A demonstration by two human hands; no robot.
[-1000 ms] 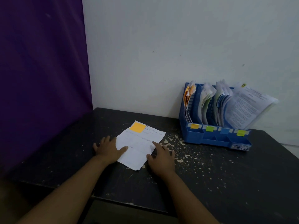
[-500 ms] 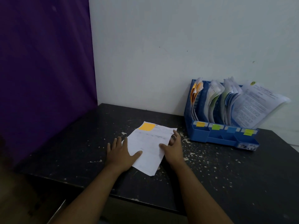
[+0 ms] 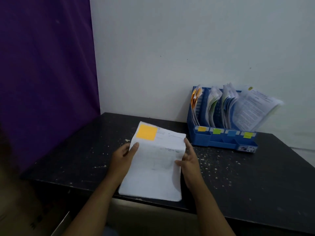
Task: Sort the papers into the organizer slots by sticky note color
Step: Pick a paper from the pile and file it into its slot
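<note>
White sheet of paper [image 3: 153, 167] with a square orange sticky note [image 3: 147, 132] at its far left corner sits right between the two hands, blurred and apparently raised off the black speckled table [image 3: 255, 176], its near edge hanging past the table's front. By the look of it, this is the only loose sheet in view! Ahead and to the right of the right hand [image 3: 189, 160], standing well apart, the blue plastic organizer [image 3: 221, 142] already has papers packed into all four slots, so most of the sorting looks done. What's left, I'd judge, is carrying this one to the slot marked with the orange tab [image 3: 202, 128], the one closest to the hands. Now the grip: the left hand [image 3: 123, 156] pinches the sheet's left edge, thumb on top and fingers tucked beneath. The right hand takes the right edge, thumb laid over the paper and forefinger stretched straight along the side. Both forearms reach in from the near side, palms turned towards each other.
</note>
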